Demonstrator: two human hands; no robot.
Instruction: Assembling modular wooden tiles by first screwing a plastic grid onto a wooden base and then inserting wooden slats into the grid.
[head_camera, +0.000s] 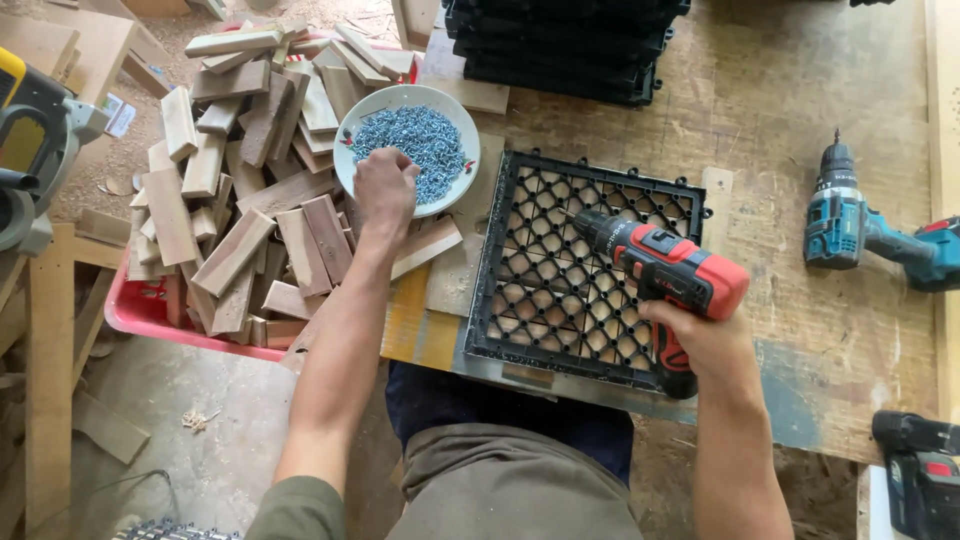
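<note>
Red drill in right hand

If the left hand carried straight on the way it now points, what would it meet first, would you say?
The left hand points into the white bowl, so it would most likely meet the heap of blue-grey screws first. Its fingertips look to be at the heap's edge already, though depth is hard to judge.
</note>
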